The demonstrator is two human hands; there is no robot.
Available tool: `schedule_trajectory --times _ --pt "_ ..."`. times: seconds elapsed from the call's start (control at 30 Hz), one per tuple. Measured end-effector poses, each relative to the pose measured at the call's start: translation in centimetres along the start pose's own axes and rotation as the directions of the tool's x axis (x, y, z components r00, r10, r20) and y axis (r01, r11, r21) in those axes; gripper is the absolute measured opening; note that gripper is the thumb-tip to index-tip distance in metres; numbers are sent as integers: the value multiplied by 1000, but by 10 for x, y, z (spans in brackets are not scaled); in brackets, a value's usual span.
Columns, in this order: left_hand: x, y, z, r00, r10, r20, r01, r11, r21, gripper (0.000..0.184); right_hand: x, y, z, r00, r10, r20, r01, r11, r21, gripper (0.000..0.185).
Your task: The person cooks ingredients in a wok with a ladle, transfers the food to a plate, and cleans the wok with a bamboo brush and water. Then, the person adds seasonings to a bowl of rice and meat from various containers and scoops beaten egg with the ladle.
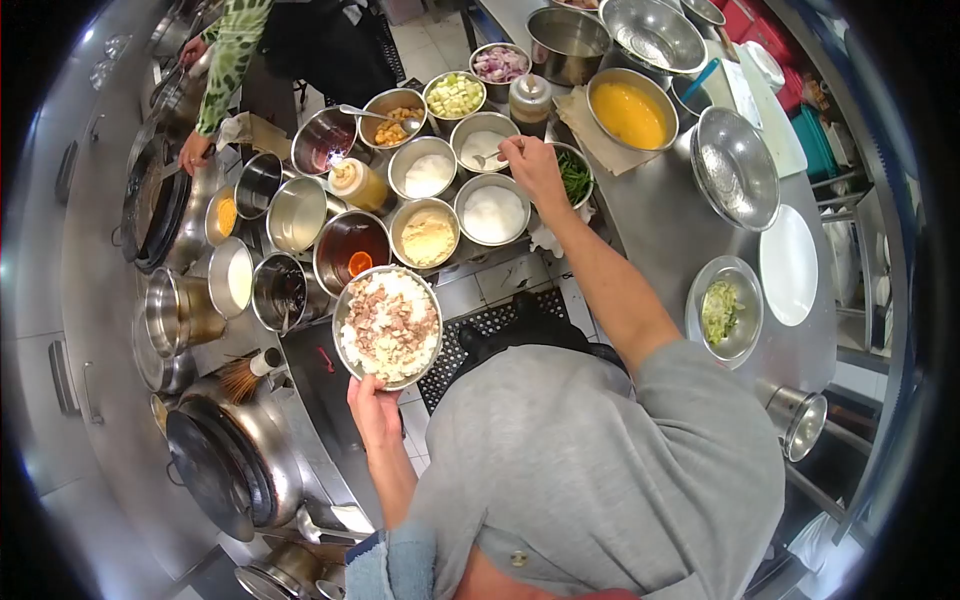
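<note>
My left hand (372, 403) holds a metal bowl (388, 327) of white grains and pinkish chopped pieces by its near rim. My right hand (532, 170) pinches the handle of a small spoon (488, 157), whose tip is in a container of white powder (480, 140). Right below that are two more containers of white powder or grains (492, 209) (428, 174). A container of pale yellow powder (426, 236) stands between them and the bowl. Chopped green leaves (572, 180) fill a container beside my right wrist.
Squeeze bottles (357, 184), a dark red sauce pot (352, 246) and several containers crowd the middle. A bowl of yellow liquid (630, 110), colanders (735, 168) and a white plate (789, 265) line the right counter. Another person's hand (194, 152) is by the woks, upper left.
</note>
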State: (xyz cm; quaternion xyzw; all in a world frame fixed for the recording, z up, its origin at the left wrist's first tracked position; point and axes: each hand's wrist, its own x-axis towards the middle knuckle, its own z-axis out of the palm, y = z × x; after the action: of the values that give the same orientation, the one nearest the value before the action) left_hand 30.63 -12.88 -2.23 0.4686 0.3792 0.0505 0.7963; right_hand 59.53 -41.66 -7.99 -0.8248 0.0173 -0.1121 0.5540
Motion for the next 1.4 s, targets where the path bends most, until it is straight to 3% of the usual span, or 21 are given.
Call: schedule_trajectory --times 0.23,0.27,0.5,0.6,0.73,0.87,0.97,1.07,1.17,1.27,1.37,1.4 --pt "9 4 12 999 -8 33 8 1000 10 50 -5 1 -7 990 95 -107 -85 992 98 32" --pt "9 5 13 998 10 55 -10 1000 2 41 -4 2 -11 987 108 -123 -96 990 101 32" --pt "20 5 22 992 -11 123 9 1000 20 39 2 -3 -42 987 137 -82 -116 968 221 31" --pt "29 4 23 987 -31 159 23 999 49 35 1 -3 -33 983 -143 117 157 980 -122 27" --pt "30 8 27 983 -42 177 33 998 51 30 5 -1 -16 967 -250 50 253 919 -303 24" --pt "28 8 26 987 -39 159 34 999 34 30 6 1 -3 985 -149 88 165 959 -229 28" --pt "26 7 24 986 -29 161 24 999 31 31 5 1 -2 998 27 49 -26 999 -23 32" --pt "28 4 16 987 -31 156 25 999 39 32 3 0 -7 990 143 -2 -143 988 63 33" --pt "31 1 10 987 -25 157 18 999 50 33 6 17 -12 987 163 7 -162 979 126 33" --pt "35 1 8 984 -40 175 29 997 65 46 8 25 -19 988 151 14 -151 970 189 32" --pt "39 2 12 978 -44 202 30 997 68 45 2 8 -35 971 237 21 -231 918 322 31" --pt "40 2 17 978 -32 207 21 998 55 31 5 15 -38 971 235 38 -229 878 420 30"
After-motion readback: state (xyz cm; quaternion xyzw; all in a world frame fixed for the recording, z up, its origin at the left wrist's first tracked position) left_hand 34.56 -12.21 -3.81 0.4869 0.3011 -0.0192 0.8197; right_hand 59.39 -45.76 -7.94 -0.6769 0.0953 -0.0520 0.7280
